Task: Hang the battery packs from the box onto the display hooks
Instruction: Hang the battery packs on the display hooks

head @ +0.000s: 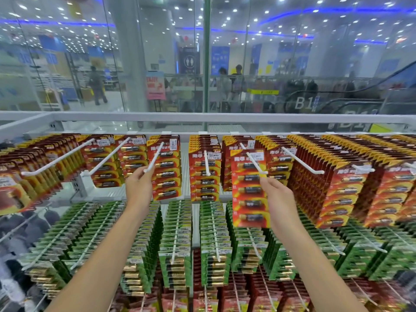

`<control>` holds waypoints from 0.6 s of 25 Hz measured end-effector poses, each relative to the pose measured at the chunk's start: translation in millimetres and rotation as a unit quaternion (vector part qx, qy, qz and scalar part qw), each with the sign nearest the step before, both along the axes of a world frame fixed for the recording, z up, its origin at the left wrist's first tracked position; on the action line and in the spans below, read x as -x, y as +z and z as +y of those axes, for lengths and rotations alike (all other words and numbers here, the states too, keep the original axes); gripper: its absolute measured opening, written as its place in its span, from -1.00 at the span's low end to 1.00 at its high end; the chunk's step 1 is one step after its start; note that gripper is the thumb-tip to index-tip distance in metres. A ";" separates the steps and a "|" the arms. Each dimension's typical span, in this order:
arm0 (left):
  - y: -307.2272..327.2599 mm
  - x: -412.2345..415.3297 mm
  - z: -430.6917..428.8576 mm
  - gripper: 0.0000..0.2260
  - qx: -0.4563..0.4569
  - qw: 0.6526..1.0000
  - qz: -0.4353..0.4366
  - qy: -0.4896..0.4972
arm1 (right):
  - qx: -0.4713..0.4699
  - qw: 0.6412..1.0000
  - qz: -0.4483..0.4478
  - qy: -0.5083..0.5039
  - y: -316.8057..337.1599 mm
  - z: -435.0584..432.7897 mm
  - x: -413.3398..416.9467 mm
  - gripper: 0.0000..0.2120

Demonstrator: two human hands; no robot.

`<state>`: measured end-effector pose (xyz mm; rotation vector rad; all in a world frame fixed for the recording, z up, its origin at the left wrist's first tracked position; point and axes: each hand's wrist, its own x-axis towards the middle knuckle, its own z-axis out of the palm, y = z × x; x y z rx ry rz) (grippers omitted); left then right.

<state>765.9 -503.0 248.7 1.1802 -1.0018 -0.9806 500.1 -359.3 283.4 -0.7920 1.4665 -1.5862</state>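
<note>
A red battery pack (248, 190) with several batteries hangs near the front end of a white display hook (256, 164) in the top row. My right hand (275, 199) pinches the pack's right edge just under the hook's tip. Further left, my left hand (139, 185) pinches the tip of another white hook (155, 157), which carries several red packs (166, 170) pushed to the back. The box is out of view.
The top row holds more white hooks with red and yellow packs, fuller on the right (346, 183). Below hang rows of green packs (177, 244), then red ones (265, 293). A white rail (202, 118) and glass wall stand behind.
</note>
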 end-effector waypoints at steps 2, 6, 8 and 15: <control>1.7 1.4 2.2 -0.84 0.000 1.000 0.007 0.002 | -0.008 0.999 0.030 -0.025 -8.0 -43.2 6.5 -0.77; 2.6 0.6 -2.3 -0.90 -0.009 1.000 -0.006 0.011 | -0.025 0.997 0.044 -0.063 -17.1 -88.8 13.6 -0.84; 1.2 -2.7 -5.4 -0.91 -0.011 1.000 -0.015 0.016 | -0.027 0.995 0.048 -0.088 -18.7 -92.4 13.2 -0.89; -4.6 -18.5 32.9 -0.84 -0.008 0.999 -0.054 -0.002 | 0.013 0.986 0.126 -0.107 -34.1 -65.9 13.5 -0.69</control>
